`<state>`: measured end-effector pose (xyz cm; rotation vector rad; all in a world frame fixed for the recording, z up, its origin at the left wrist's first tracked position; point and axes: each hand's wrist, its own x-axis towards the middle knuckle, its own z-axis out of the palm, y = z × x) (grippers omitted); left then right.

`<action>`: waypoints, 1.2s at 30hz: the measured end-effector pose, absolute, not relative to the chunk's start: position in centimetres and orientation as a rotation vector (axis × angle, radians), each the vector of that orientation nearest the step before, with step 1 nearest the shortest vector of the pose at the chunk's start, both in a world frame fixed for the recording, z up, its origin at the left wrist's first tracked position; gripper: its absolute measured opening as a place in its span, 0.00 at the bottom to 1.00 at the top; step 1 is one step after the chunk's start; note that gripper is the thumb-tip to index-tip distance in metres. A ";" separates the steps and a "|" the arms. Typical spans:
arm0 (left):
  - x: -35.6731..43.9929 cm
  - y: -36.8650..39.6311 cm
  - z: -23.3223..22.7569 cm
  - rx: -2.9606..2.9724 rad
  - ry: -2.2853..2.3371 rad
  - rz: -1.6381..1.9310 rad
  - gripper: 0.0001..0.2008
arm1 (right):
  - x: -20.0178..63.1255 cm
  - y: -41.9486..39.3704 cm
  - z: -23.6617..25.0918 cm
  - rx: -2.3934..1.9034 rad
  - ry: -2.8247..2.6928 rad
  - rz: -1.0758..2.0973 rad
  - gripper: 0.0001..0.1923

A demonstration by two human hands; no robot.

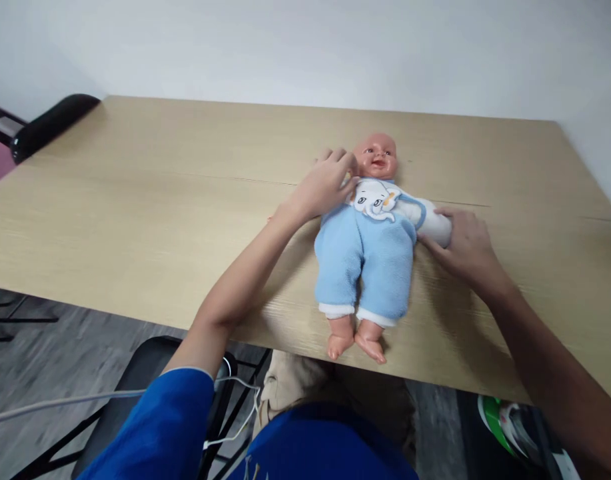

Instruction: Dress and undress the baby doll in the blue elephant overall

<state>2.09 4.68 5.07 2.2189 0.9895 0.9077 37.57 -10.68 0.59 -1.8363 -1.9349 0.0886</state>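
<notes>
A baby doll (380, 160) lies face up on the wooden table, its bare feet towards me near the front edge. It wears a light blue and white outfit (368, 257) with an elephant face on the chest. My left hand (330, 180) is closed at the doll's shoulder on the left of the view, beside its neck; the fingertips are partly hidden. Around the end of the white sleeve (432, 223) on the other side, my right hand (462, 243) is closed, thumb below and fingers above. No doll hand shows at that sleeve's end.
The wooden table (150, 200) reaches back to a pale wall (305, 53). Black chairs stand at the far left (60, 123) and below the front edge (140, 367). White cables (235, 380) hang near my lap. A green and white round object (500, 423) sits below at right.
</notes>
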 end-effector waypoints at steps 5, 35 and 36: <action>9.4 3.2 4.5 2.334 0.717 0.853 0.10 | 40.1 -12.7 -0.4 -1.826 -1.887 0.250 0.36; 11.7 0.5 3.3 2.541 0.541 1.170 0.03 | 35.1 -6.4 -2.7 -1.019 -1.532 0.631 0.23; 11.8 0.7 3.4 2.491 0.553 1.163 0.03 | 35.4 -6.6 -2.5 -1.016 -1.581 0.613 0.21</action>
